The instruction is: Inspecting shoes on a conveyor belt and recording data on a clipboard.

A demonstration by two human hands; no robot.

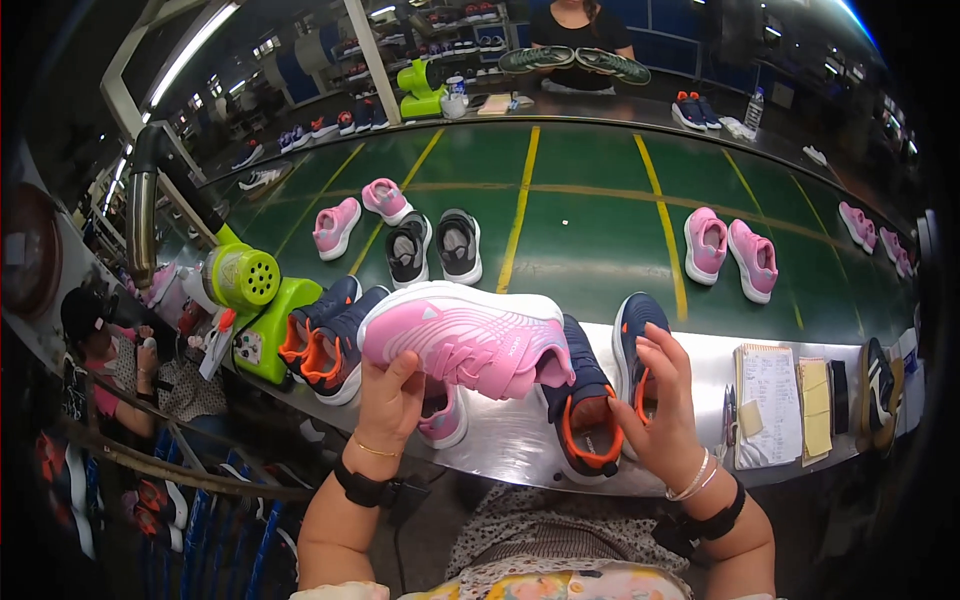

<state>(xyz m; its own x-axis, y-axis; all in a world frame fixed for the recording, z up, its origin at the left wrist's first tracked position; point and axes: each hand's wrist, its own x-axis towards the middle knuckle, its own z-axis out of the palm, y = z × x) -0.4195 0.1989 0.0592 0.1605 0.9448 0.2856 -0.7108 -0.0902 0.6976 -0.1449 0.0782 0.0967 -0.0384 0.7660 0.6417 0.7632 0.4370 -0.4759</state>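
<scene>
My left hand (392,402) grips a pink sneaker (470,335) with a white sole by its toe end, tilted on its side above the metal ledge. Partly hidden below it, a second pink sneaker (443,424) rests on the ledge. My right hand (663,412) has its fingers apart, over a pair of navy sneakers with orange linings. The nearer navy sneaker (587,450) lies left of the thumb; the other navy sneaker (630,330) is partly covered by the fingers. Whether the right hand touches either one, I cannot tell.
A green belt (590,215) with yellow lines carries pink and black sneakers. On the left are a lime-green blower (245,280) and more navy sneakers (335,340). A notebook (768,405) lies right. Across the belt, a person (572,30) holds dark shoes; another (100,350) is at left.
</scene>
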